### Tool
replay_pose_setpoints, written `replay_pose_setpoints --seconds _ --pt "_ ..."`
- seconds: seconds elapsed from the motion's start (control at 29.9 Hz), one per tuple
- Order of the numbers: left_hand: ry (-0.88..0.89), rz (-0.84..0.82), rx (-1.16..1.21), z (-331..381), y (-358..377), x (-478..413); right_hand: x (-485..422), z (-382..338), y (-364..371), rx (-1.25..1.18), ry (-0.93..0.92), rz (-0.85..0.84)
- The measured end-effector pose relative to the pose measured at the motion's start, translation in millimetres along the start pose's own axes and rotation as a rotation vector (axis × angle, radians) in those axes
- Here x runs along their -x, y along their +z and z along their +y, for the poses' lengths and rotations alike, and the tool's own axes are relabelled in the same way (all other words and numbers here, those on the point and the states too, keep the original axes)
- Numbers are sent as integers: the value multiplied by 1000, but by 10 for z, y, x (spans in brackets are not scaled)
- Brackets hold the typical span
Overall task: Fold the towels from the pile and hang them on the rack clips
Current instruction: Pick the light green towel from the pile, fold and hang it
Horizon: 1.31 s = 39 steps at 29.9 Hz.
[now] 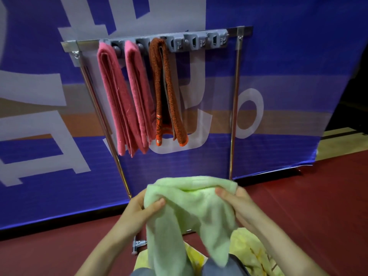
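Three folded towels hang from the grey clips (194,43) along the top of the rack (234,108): a pink towel (111,96) at the left end, a second pink towel (137,92) just beside it, and a rust towel (169,86) (orange-edged at its lower ends) next in line. Low in the view, near the rack's foot, both hands hold a green towel (191,206). The left hand (139,210) pinches its upper left edge, thumb on the near side and fingers curled behind the cloth. The right hand (237,204) grips the upper right corner the same way. The cloth bunches between them, and two loose ends hang down. A yellow pile (249,250) lies below at the lower right, partly hidden. A blue banner (278,56) stands behind the rack on a red floor (318,206).
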State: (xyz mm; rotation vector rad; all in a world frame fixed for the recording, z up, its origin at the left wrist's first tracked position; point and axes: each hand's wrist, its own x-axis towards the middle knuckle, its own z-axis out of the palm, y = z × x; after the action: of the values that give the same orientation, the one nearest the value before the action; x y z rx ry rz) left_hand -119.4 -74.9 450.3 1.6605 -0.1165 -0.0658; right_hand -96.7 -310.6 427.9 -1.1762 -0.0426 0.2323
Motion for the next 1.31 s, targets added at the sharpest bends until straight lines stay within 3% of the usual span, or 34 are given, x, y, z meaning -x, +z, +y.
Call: replay_pose_setpoints --seconds 0.13,0.27,0.5,0.8,1.0,1.31 --pt "-91 -117 45 -131 77 66 -11 -344 212 86 -19 -153" --pt "-39 -262 45 -17 257 38 21 -415 358 453 48 -333" --pt "46 -240 -43 163 344 -30 50 -362 395 764 118 -436" --pt "83 -350 -211 207 362 -37 95 -223 420 805 146 -535" --pt "177 -143 -99 346 222 -30 5 -156 241 706 96 -508" --pt "277 137 -93 439 22 -40 -73 183 -150 803 188 -440"
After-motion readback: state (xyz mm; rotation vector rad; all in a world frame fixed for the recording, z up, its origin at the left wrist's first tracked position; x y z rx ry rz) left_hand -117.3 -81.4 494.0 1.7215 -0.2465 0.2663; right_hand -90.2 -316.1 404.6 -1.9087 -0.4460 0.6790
